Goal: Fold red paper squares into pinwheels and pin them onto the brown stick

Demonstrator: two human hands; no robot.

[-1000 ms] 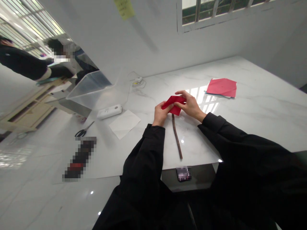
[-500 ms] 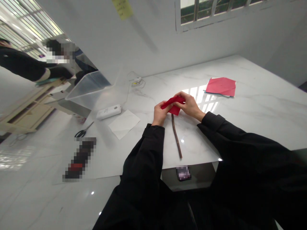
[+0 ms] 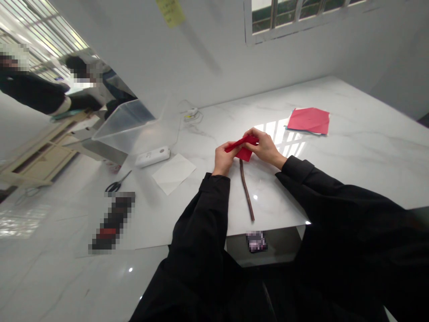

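The left hand (image 3: 224, 160) and the right hand (image 3: 266, 146) are close together, and both pinch one piece of red paper (image 3: 244, 154). The paper is bent and held up in the middle, over the tabletop (image 3: 362, 156). The bending looks begun but not done, as the paper does not lie flat. No fingers hold the brown stick (image 3: 246, 190). It lies just near of the paper, and its far end is by the paper's edge. Whether they touch is hard to tell.

There is one stick, one pair of scissors (image 3: 114, 186) on the left, one white sheet (image 3: 173, 173) and one long white gadget (image 3: 153, 157). On the right is one pile of paper (image 3: 308, 120) with a red sheet on top; the sheets under it cannot be counted. Far left are one clear bin (image 3: 124, 125) and two people, one in black (image 3: 30, 91) and one farther back (image 3: 112, 82).
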